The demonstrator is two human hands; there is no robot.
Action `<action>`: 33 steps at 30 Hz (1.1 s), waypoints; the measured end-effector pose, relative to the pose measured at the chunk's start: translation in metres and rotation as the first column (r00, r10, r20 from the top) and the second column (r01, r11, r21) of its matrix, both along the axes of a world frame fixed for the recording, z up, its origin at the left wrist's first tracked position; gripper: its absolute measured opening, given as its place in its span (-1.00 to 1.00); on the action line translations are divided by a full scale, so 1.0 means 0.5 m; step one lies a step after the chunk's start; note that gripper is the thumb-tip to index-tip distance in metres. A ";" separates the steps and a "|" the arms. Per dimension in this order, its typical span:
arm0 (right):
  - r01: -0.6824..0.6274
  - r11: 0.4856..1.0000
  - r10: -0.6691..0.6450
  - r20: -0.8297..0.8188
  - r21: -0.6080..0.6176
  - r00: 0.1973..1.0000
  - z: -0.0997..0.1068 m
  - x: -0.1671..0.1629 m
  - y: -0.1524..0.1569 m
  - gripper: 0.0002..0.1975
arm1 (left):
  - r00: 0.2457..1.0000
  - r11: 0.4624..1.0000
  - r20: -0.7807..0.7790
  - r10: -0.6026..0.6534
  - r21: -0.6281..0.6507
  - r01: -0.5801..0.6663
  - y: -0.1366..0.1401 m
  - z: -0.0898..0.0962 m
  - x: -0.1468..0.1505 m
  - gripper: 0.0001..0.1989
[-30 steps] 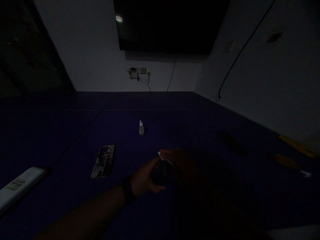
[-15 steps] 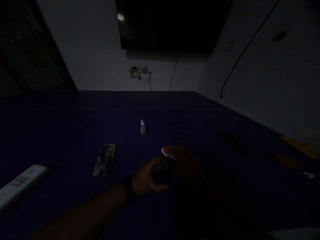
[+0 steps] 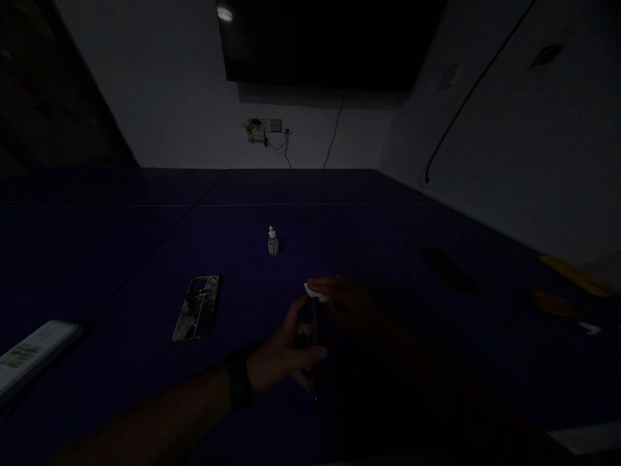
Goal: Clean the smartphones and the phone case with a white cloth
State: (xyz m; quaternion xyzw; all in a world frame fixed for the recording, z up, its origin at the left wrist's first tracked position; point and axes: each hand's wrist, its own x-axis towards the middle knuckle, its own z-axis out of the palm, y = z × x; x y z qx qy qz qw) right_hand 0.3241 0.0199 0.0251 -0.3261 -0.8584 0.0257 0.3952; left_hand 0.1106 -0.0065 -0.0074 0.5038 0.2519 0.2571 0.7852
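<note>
In the dim light my left hand [image 3: 279, 357], with a dark band on its wrist, grips a thin dark phone [image 3: 315, 323] turned nearly edge-on. My right hand [image 3: 350, 304] is closed on a small white cloth [image 3: 315, 293], pressing it against the phone's upper end. Beyond the hands a small dropper bottle [image 3: 273, 246] with a white top stands upright. A patterned phone case [image 3: 198, 307] with a camera cut-out lies flat to the left. Much of the right hand and forearm is lost in shadow.
The blue table [image 3: 242, 259] runs back to the wall. A white power strip [image 3: 36, 356] lies at the left. On the right are a dark flat object [image 3: 451, 270], an orange-handled item [image 3: 553, 304] and a yellow object [image 3: 577, 276]. A large screen [image 3: 330, 45] hangs above.
My left hand has turned the phone more edge-on and upright, its thumb now across the near side. My right hand keeps the cloth at the upper end. The view has shifted slightly.
</note>
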 end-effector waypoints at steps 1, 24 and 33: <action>0.000 1.000 0.000 0.013 0.005 1.000 -0.004 -0.001 0.002 -0.65 | 1.000 1.000 -0.002 -0.002 -0.007 0.002 0.001 0.001 0.000 0.04; -0.110 0.987 0.102 0.074 0.116 0.992 -0.044 0.001 -0.027 -0.67 | 1.000 0.997 0.010 -0.013 -0.082 0.014 0.008 -0.010 -0.003 0.04; -0.145 0.985 0.139 0.065 0.093 0.988 -0.042 0.004 -0.023 -0.68 | 1.000 0.994 -0.001 0.006 -0.108 -0.006 0.008 -0.010 0.000 0.07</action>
